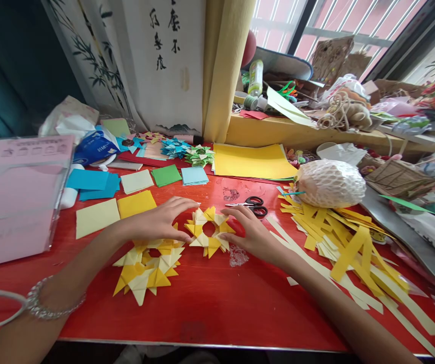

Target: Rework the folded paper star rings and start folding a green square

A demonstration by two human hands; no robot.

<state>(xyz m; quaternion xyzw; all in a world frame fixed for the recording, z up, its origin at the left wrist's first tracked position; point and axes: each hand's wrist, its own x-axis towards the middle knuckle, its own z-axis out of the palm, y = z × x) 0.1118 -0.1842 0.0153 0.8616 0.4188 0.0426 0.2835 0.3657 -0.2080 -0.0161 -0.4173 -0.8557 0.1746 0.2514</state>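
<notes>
At the far left of the red tabletop [217,318], a pink plastic-covered pack [16,197] leans toward blue paper sheets [92,184]. To their right, a cream square [98,218] and a yellow square [136,203] lie beside the left forearm.

Below the left hand [160,220] lies the larger folded-paper star ring [149,273], yellow and cream, its upper edge partly hidden by that hand. A dropped wrist could press its points flat, and the beaded bracelet [43,306] might snag one if the arm drew across it.

The smaller star ring [210,243] sits between both hands. The left grip is loosely spread, thumb and fingers apart at the ring's left points. The right hand [251,235] also has a wide grip, fingertips against the right points; how firmly they press cannot be told. Uneven pushing could buckle the ring or slide its interlocked folds apart.

Just beyond the right hand, scissors [250,205] with black handles lie near the knuckles, where a careless reach could knock them. Farther right, cream strips [316,265] lie by the forearm, which could sweep them about, with yellow strips [348,253] heaped beyond.
</notes>
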